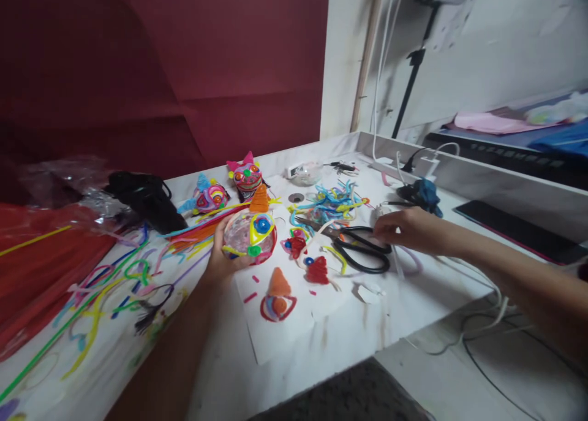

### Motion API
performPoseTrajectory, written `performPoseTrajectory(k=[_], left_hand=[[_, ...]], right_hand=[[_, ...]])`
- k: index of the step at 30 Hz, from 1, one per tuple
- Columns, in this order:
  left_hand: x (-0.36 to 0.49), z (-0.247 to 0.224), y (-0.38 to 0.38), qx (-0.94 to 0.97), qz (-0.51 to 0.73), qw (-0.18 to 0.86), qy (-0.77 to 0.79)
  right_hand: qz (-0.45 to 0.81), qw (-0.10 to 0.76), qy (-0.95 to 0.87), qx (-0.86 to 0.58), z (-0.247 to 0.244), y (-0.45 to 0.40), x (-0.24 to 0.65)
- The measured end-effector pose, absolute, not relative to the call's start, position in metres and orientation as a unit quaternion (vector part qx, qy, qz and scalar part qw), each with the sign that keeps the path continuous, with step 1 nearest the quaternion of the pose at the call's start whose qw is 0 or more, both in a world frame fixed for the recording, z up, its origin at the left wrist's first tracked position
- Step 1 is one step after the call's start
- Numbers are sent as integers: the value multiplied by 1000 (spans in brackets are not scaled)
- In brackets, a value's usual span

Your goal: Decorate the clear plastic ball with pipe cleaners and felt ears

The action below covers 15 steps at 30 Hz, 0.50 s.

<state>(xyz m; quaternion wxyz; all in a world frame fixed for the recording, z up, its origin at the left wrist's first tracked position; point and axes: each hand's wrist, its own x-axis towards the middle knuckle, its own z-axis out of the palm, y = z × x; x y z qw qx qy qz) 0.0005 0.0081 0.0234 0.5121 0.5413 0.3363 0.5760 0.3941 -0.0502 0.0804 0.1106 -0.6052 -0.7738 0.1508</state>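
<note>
My left hand (223, 252) is closed around a clear round ball (236, 232) trimmed with yellow, blue, green and red pipe cleaners and an orange ear-like triangle on top. My right hand (399, 228) has its fingers curled together over the handles of black-handled scissors (362, 246). Whether it grips them or something small is hidden. Just left of the scissors lie red pipe-cleaner pieces with blue centres (316, 269). Nearer me, an orange triangle above a ringed eye shape (278, 298) rests on a white paper sheet (264, 338).
Two finished-looking decorated figures, one pink-eared (247, 174) and one blue-horned (210, 197), stand at the back. A heap of blue and yellow pipe cleaners (333, 200) lies behind the scissors. Loose strips (133, 280) cover the left side. A dark phone (514, 228) and cables are at right.
</note>
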Motion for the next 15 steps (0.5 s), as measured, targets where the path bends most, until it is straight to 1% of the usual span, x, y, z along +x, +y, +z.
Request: performPoseTrajectory(k=[5, 8, 11, 15], left_hand=[[-4, 18, 15, 543, 567, 500, 366], [-6, 17, 18, 545, 563, 499, 369], [-7, 17, 17, 538, 563, 498, 381], [-8, 16, 18, 540, 558, 495, 391]], right_hand=[[33, 156, -689, -707, 85, -62, 440], [2, 178, -628, -758, 86, -65, 467], [27, 181, -611, -770, 80, -65, 479], [129, 167, -662, -719, 68, -68, 471]])
